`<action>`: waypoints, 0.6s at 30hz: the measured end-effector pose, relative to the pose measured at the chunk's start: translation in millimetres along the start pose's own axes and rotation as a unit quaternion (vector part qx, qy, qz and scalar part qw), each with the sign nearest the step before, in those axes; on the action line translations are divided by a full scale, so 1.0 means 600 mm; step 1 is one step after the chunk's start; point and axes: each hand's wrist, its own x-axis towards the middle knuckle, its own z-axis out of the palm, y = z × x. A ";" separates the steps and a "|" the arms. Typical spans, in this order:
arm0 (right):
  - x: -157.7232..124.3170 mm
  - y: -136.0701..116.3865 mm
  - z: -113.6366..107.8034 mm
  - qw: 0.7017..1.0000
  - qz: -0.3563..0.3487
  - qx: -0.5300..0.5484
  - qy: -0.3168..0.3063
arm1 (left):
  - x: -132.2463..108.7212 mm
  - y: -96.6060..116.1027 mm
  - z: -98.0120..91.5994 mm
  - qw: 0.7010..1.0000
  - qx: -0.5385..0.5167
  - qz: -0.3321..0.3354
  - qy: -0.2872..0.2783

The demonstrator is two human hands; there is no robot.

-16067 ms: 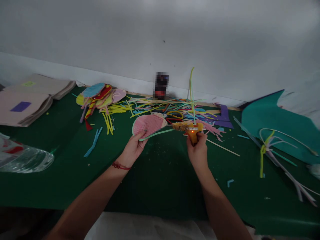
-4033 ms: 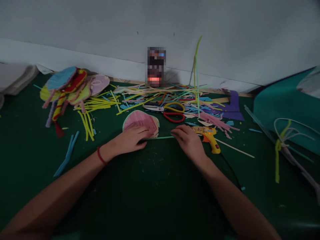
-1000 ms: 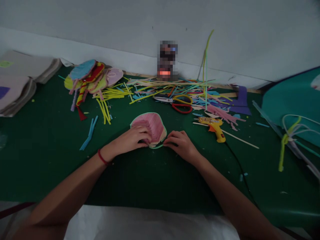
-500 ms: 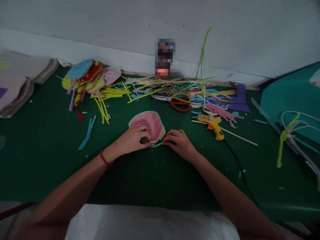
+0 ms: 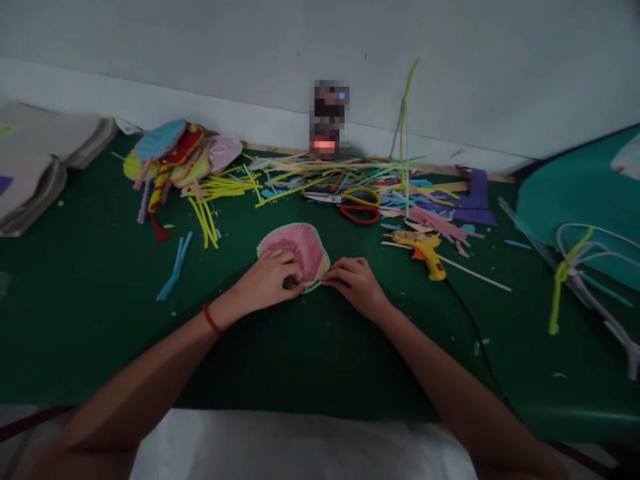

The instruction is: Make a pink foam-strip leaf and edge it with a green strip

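A rounded pink striped piece (image 5: 307, 243) with a pale green rim lies on the green tabletop. My left hand (image 5: 270, 280) rests over its left and lower part, thumb and fingers closed on its lower edge. A thin green strip (image 5: 313, 287) runs along the bottom edge between my hands. My right hand (image 5: 357, 283) pinches the free end of that strip at the piece's lower right. The fingertips of both hands are a short distance apart.
A yellow glue gun (image 5: 427, 252) with a black cord lies to the right. Scissors (image 5: 357, 200) and a heap of coloured strips (image 5: 290, 175) lie behind. Finished-looking colourful pieces (image 5: 170, 153) are stacked back left. A teal sheet (image 5: 575, 193) stands at the right.
The green strip's end has come up closer against the piece's lower right edge, moved by my right hand. My left hand stays on the piece, nearly still.
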 end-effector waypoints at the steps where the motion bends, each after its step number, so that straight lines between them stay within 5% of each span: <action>1: 0.000 0.000 0.001 1.000 0.001 -0.001 0.000 | 0.000 -0.001 0.000 1.000 -0.002 0.003 0.000; 13: -0.002 0.008 0.002 1.000 -0.013 -0.017 0.016 | -0.001 -0.007 0.002 0.999 -0.022 0.030 0.010; 18: -0.006 0.022 -0.029 0.996 0.026 -0.042 0.069 | 0.000 -0.011 0.003 0.998 -0.040 0.040 0.025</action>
